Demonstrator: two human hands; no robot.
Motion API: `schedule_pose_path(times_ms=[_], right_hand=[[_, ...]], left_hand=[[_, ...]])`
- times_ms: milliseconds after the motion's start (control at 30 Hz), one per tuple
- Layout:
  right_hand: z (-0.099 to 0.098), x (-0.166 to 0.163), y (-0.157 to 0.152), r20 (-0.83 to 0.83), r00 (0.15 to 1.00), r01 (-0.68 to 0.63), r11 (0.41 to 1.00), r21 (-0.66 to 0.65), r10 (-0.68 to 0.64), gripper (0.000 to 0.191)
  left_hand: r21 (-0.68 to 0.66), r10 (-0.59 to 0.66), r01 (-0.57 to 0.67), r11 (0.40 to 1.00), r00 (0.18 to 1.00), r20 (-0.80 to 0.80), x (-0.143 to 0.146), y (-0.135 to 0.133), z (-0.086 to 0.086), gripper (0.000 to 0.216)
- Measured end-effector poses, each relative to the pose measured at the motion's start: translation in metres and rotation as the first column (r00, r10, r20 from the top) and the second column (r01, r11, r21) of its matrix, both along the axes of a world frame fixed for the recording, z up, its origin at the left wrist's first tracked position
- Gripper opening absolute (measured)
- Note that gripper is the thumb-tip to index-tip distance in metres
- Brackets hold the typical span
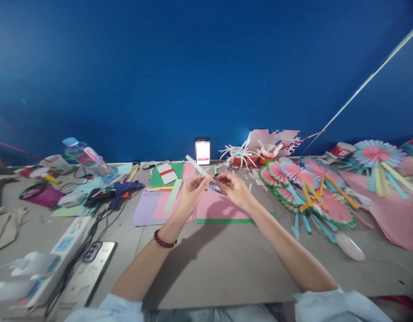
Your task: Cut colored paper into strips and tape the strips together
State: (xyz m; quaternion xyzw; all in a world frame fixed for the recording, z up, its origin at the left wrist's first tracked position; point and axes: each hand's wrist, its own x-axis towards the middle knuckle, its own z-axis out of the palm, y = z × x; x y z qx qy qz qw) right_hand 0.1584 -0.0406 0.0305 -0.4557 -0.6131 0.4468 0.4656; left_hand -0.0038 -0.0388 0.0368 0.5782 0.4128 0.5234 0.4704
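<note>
A pale narrow paper strip [197, 164] rises slantwise to the upper left from between my hands. My left hand [193, 191] is closed, pinching the strip between thumb and fingers. Just beside it, my right hand [236, 191] is closed too, its fingertips at the strip's lower end. A small dark bit shows at the right fingertips, too small to name. Under the hands, a blue curved edge [217, 190] is partly hidden. Below lies a pink paper sheet [223, 212] with a green border along its near edge.
Left are coloured papers [144, 214], a blue glue gun [121, 193], a bottle [88, 156], a power strip [63, 255] and a phone [95, 268]. A lit screen [202, 151] stands against the blue wall. Right are pleated paper fans [334, 208], cups [268, 153] and a white oval object [350, 247].
</note>
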Motion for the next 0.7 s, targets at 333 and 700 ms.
schedule_pose_path(times_ms=[333, 700], right_hand=[[0.0016, -0.003, -0.0035, -0.04, 0.997, -0.065, 0.998, -0.002, 0.065, 0.025], [-0.0036, -0.0031, -0.0011, 0.028, 1.0, 0.009, 0.993, 0.12, -0.012, 0.02]], left_hand=[[0.056, 0.054, -0.051, 0.997, 0.997, -0.051, 0.0022, -0.0051, 0.0049, 0.017], [0.019, 0.036, -0.035, 0.999, 0.999, -0.029, 0.0048, -0.0079, 0.0061, 0.017]])
